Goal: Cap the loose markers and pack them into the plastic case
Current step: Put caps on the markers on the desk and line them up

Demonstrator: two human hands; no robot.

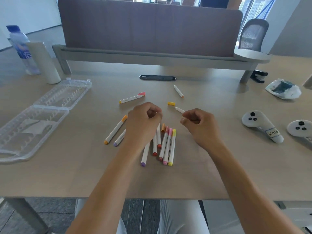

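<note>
Lying nearest, a bunch of markers (166, 146) rests under the curled left hand (143, 122), whose contents I cannot tell. The right hand (200, 127) pinches an uncapped marker (179, 110) beside a yellow cap (171, 103). The open case (38, 114) sits far left.

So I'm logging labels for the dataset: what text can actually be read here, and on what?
"Holo": handwritten on the white label of the left white game controller.
Print on the blue-labelled plastic water bottle: too blurred to read.
Print on the white marker barrels: too small to read.
</note>
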